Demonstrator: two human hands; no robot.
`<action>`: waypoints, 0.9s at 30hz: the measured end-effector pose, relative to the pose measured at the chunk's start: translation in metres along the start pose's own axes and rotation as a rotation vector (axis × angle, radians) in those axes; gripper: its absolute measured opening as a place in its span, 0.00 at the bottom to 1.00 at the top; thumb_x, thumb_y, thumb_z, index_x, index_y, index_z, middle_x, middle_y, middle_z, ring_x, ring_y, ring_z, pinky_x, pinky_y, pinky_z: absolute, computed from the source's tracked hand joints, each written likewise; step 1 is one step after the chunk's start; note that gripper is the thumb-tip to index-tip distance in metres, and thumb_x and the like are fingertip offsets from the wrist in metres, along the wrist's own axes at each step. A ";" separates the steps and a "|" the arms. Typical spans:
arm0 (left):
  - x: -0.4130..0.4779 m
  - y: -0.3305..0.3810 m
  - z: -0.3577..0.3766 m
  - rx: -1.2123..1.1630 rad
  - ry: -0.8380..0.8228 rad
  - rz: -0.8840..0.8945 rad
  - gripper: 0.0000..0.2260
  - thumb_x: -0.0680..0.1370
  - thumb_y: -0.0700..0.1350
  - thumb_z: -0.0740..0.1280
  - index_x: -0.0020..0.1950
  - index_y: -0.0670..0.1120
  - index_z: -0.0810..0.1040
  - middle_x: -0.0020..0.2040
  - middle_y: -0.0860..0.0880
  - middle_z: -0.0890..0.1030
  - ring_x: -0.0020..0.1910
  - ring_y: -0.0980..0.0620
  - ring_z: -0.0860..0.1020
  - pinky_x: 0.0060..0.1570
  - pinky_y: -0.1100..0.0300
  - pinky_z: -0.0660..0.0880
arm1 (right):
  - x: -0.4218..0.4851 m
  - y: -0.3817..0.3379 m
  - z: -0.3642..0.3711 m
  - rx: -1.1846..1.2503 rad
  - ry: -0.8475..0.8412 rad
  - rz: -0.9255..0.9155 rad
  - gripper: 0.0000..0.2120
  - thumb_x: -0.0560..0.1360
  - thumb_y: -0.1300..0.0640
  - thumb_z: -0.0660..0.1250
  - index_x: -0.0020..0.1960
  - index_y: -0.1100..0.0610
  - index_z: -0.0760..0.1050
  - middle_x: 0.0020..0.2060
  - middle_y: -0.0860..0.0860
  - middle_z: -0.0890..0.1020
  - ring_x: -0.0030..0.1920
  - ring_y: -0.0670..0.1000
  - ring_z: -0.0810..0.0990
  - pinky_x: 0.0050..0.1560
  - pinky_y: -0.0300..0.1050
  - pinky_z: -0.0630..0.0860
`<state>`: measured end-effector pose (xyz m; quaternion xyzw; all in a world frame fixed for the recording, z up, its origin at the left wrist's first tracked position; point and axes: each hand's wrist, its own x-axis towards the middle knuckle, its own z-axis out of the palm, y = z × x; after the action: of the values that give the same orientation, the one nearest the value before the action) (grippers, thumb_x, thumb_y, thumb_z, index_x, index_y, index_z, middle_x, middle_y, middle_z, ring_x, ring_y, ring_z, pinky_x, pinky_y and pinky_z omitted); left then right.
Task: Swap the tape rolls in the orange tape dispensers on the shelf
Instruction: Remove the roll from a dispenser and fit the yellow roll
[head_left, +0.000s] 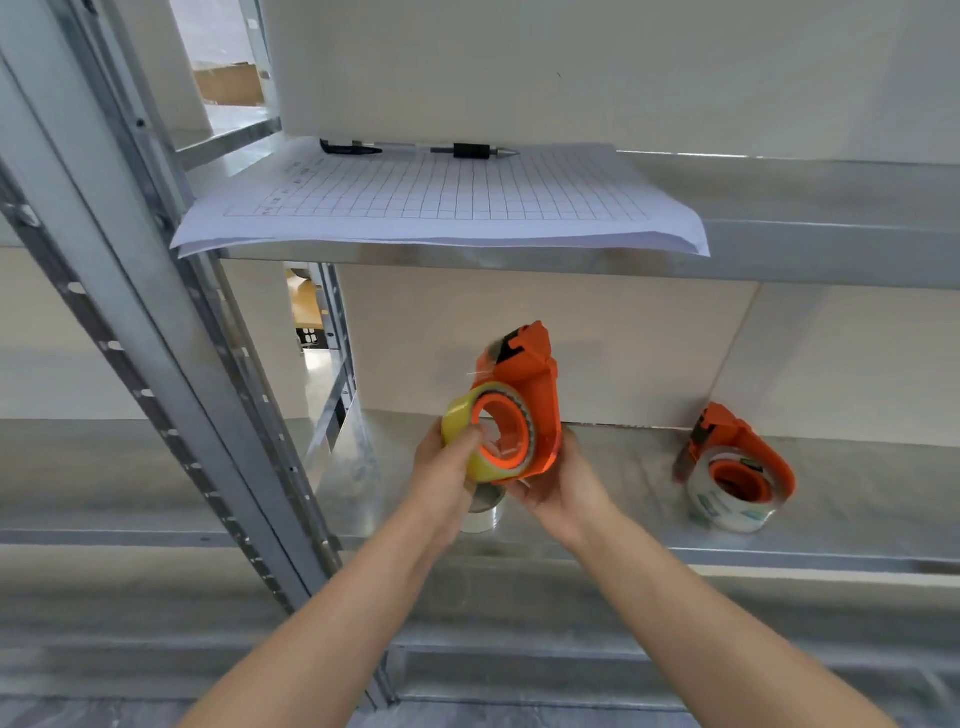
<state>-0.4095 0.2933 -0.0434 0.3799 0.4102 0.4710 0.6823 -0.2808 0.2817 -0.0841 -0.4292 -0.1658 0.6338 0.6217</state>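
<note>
I hold an orange tape dispenser (535, 384) up over the lower shelf (623, 525). My right hand (563, 486) grips its lower edge from below. My left hand (447, 462) clasps a yellowish tape roll (460, 415) that sits around the dispenser's orange hub. A second orange tape dispenser (748, 441) lies on the shelf to the right, with a clear tape roll (722, 504) on its hub. Below my hands a loose clear tape roll (483, 514) rests on the shelf, partly hidden by them.
A gridded paper sheet (441, 202) lies on the upper shelf and overhangs its front edge, with a pen (467, 150) at its back. A slotted metal upright (171, 374) runs diagonally at the left. A pale wall closes the back.
</note>
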 end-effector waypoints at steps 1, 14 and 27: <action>0.001 -0.004 0.004 -0.008 0.008 -0.049 0.04 0.74 0.39 0.65 0.43 0.48 0.74 0.32 0.47 0.80 0.30 0.50 0.78 0.38 0.56 0.74 | -0.001 -0.001 -0.005 0.003 0.019 -0.025 0.21 0.77 0.46 0.56 0.58 0.60 0.77 0.50 0.58 0.82 0.51 0.56 0.81 0.51 0.50 0.79; 0.055 -0.056 0.042 1.336 -0.163 -0.060 0.25 0.78 0.62 0.49 0.70 0.52 0.63 0.63 0.43 0.76 0.67 0.39 0.68 0.66 0.46 0.61 | 0.011 -0.028 -0.073 -0.300 0.310 -0.144 0.14 0.77 0.48 0.60 0.51 0.58 0.76 0.46 0.56 0.81 0.46 0.58 0.81 0.48 0.55 0.78; 0.069 -0.106 0.034 1.807 -0.132 0.087 0.22 0.80 0.56 0.48 0.63 0.45 0.72 0.69 0.45 0.64 0.71 0.43 0.57 0.70 0.45 0.51 | 0.030 0.004 -0.099 -0.782 0.444 -0.208 0.18 0.78 0.46 0.55 0.37 0.49 0.77 0.40 0.52 0.83 0.45 0.54 0.80 0.51 0.49 0.75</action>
<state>-0.3286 0.3265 -0.1403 0.8118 0.5690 -0.0275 0.1282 -0.2045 0.2767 -0.1542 -0.7380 -0.2976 0.3508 0.4937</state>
